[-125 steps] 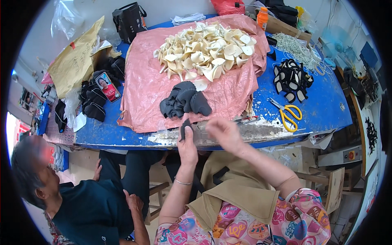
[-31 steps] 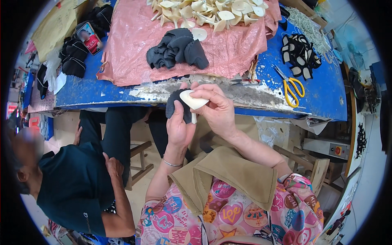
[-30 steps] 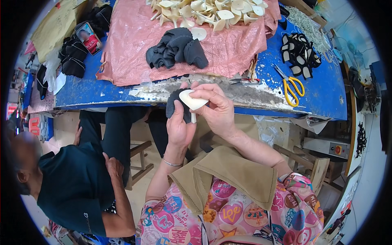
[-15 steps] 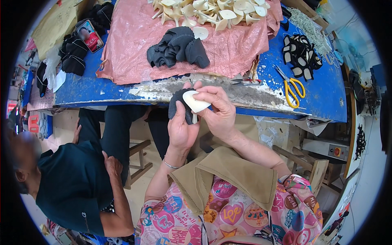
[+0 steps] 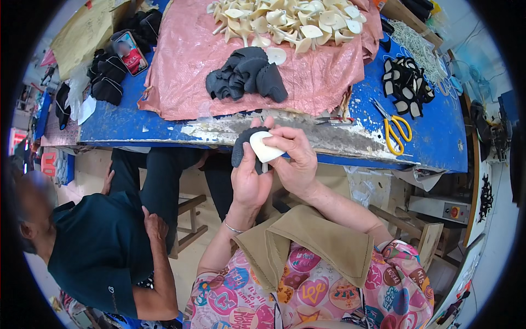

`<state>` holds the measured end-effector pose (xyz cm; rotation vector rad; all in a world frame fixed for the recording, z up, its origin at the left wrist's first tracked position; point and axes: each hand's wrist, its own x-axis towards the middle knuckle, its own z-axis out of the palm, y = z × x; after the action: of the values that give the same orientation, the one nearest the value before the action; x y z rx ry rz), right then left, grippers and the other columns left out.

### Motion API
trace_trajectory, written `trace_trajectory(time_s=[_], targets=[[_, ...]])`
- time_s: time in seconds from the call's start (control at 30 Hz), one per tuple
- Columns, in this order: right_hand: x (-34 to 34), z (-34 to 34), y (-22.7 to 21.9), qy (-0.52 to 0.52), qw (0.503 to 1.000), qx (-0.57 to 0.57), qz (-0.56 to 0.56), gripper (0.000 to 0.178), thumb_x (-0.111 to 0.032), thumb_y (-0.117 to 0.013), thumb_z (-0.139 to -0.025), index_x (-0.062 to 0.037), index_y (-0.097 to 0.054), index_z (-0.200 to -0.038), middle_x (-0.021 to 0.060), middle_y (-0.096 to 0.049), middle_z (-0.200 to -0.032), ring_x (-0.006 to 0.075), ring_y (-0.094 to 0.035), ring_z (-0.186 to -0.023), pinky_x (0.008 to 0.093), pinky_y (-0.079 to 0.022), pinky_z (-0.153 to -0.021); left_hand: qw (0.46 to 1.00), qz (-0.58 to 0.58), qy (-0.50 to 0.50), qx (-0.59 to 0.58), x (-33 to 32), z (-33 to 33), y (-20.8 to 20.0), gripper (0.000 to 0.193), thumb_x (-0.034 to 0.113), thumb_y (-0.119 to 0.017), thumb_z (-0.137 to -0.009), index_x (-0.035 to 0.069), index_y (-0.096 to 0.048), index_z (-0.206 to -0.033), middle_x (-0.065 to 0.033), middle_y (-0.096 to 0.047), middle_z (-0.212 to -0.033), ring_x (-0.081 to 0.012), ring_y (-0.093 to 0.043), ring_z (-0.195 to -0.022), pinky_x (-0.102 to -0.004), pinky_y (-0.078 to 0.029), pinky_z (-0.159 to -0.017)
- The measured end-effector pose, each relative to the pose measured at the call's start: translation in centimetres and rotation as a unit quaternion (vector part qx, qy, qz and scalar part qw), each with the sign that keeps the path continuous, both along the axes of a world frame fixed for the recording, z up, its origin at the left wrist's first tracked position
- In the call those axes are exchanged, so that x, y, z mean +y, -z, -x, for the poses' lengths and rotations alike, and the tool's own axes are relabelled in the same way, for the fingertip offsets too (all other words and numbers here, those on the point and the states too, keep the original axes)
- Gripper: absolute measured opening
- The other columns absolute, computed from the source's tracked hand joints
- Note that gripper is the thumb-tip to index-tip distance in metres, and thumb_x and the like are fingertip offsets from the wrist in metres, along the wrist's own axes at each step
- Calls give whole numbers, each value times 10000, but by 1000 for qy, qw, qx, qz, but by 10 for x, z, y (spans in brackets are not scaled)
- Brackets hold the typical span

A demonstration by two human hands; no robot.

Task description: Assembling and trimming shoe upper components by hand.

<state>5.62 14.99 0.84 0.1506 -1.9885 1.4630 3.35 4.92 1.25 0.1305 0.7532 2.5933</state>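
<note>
While the left hand [image 5: 250, 185] cradles a dark pad [image 5: 239, 150] under its thumb and the right hand [image 5: 297, 163] pinches a cream piece [image 5: 265, 149] overlapping it, both by the bench [image 5: 118, 122] front edge, a light, steady pinch with rims lined up looks best.

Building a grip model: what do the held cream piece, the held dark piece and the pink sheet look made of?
Cream piece: probably molded plastic, smooth satin; even color, no visible grain.
Dark piece: perhaps foam or thick fabric, matte; dull surface, scalloped edge.
Pink sheet: likely woven plastic, slightly glossy; creases catch light, edge looks frayed.
</note>
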Motion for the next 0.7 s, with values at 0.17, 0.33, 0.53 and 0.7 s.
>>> trace_trajectory(time_s=[0.17,0.33,0.53,0.7], targets=[[0,1,-2,-10,1000,4,11,288,14,-702,-697,-72,-663,-969,80,-556,-1009,184,-587,-876,271,-480,-740,1000,26,-1,15,1,0,-2,468,261,-232,-1003,24,-224,-1407,-136,-300,-1433,-243,-294,-1319,-383,-209,-1104],[-1,3,-9,-15,1000,-4,-12,274,9,-702,-703,-63,-658,-964,82,-551,-998,190,-583,-869,277,-482,-734,997,45,-2,62,-3,0,-2,473,260,-244,-1002,15,-219,-1406,-133,-283,-1442,-235,-276,-1328,-377,-195,-1107],[1,7,0,1,998,20,-60,311,-51,-729,-696,-62,-640,-994,88,-543,-1007,205,-572,-854,300,-470,-713,994,62,14,93,-12,0,9,478,256,-258,-1001,7,-207,-1406,-142,-262,-1450,-240,-247,-1341,-378,-178,-1108],[9,5,-2,18,987,18,-161,365,-163,-724,-699,-87,-627,-1043,81,-533,-1027,224,-546,-876,355,-417,-735,982,119,35,144,-23,4,9,494,248,-290,-997,2,-176,-1411,-156,-246,-1456,-249,-232,-1348,-376,-182,-1106]])
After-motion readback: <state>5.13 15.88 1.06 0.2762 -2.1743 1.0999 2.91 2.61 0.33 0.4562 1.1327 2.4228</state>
